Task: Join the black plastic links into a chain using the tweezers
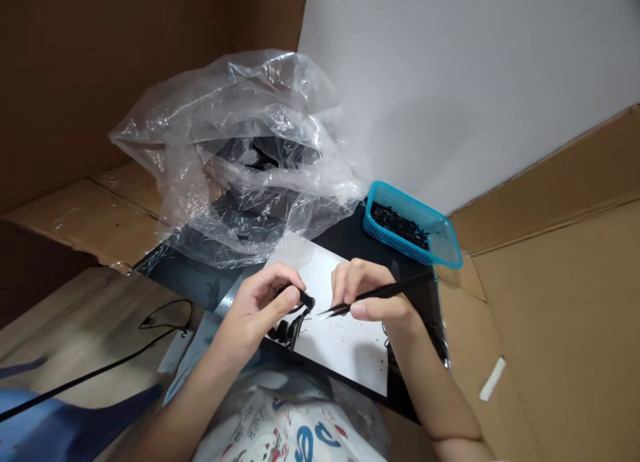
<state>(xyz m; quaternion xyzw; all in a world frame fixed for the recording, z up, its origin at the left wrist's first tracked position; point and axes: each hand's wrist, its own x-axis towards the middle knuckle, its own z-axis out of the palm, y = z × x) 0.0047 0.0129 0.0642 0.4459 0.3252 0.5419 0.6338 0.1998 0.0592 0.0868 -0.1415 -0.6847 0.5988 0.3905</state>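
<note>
Right up close, the left hand [255,313] pinches a small black plastic part [306,302] in a closed grip, while the right hand [373,301] grips black tweezers [400,289], tips just beside it over a white card [350,362] that shows up dark specks; beyond, a blue plastic basket [385,199] holds black pieces.

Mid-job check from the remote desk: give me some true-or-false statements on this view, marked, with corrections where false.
The right hand grips slim black tweezers: true.
The left hand pinches a small black piece above a white rectangular sheet: true.
The teal perforated plastic basket is empty: false, it holds a heap of small black parts.
The crumpled clear plastic bag lies between the hands: false, it sits beyond the white sheet.
</note>
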